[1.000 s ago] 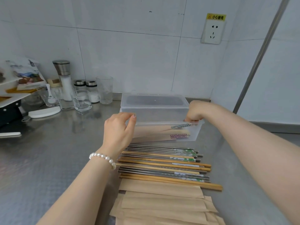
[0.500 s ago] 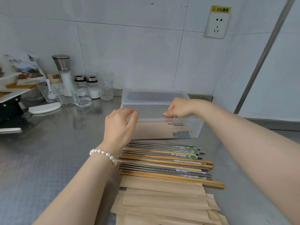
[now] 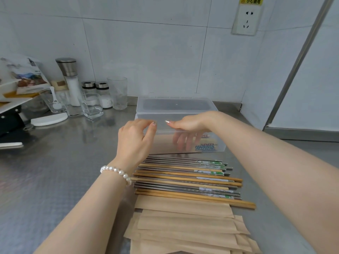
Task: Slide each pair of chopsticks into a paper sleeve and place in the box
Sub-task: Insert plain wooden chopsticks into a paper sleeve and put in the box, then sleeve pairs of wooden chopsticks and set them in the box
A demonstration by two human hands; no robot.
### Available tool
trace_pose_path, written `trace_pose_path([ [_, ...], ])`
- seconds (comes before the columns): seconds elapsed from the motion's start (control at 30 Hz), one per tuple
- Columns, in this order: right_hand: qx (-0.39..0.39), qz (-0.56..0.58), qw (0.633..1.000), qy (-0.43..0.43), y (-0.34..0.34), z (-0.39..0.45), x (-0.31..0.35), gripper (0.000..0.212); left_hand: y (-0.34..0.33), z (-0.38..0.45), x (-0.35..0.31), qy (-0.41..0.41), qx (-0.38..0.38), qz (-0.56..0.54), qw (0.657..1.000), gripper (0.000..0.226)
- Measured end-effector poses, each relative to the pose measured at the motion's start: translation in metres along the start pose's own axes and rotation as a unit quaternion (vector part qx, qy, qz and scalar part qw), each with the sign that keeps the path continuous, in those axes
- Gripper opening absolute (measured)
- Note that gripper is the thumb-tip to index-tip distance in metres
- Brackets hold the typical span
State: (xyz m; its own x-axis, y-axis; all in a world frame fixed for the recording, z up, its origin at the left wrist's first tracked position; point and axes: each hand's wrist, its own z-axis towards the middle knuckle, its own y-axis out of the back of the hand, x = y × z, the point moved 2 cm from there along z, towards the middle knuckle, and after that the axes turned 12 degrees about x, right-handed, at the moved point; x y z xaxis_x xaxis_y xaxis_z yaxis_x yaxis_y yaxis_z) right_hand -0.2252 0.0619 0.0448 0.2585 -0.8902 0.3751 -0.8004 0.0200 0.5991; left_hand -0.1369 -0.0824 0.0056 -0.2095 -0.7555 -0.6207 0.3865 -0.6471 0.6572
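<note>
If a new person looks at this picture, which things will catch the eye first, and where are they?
First, the two bare hands at the clear plastic box in the middle: the right hand reaches inside it, the left hand hovers at its near edge. Next, the row of wooden and metal chopsticks just in front, then the brown paper sleeves nearest the camera.

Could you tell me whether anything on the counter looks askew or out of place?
Only slightly: the loose chopsticks lie in an uneven row, the nearest wooden one jutting out to the right, and the paper sleeves are fanned rather than squared. Nothing looks spilled or damaged.
</note>
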Motion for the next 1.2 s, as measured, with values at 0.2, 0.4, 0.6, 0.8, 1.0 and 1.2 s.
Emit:
trace_pose_path([
  [0.2,0.016,0.022,1.0,0.014,0.002,0.0,-0.003,0.081,0.0,0.0,0.0,-0.006,0.001,0.002,1.0,0.048],
  [0.4,-0.133,0.171,0.965,0.151,0.013,-0.018,-0.012,0.062,0.001,-0.002,-0.003,-0.032,-0.004,0.0,0.999,0.044],
  [0.6,-0.37,0.149,0.882,0.253,0.02,-0.087,-0.053,0.02,-0.005,-0.01,-0.023,-0.173,0.033,0.007,0.984,0.033],
  [0.8,-0.19,-0.016,0.975,0.114,-0.038,-0.105,-0.094,0.01,-0.042,-0.033,-0.05,-0.187,0.308,0.015,0.933,0.035],
  [1.0,-0.122,-0.059,0.989,0.054,-0.061,-0.089,-0.107,0.014,-0.047,-0.041,-0.057,-0.138,0.398,-0.068,0.905,0.038],
  [1.2,-0.042,-0.058,0.995,0.065,-0.075,-0.085,-0.092,0.02,-0.047,-0.052,-0.071,-0.165,0.467,-0.035,0.868,0.045],
])
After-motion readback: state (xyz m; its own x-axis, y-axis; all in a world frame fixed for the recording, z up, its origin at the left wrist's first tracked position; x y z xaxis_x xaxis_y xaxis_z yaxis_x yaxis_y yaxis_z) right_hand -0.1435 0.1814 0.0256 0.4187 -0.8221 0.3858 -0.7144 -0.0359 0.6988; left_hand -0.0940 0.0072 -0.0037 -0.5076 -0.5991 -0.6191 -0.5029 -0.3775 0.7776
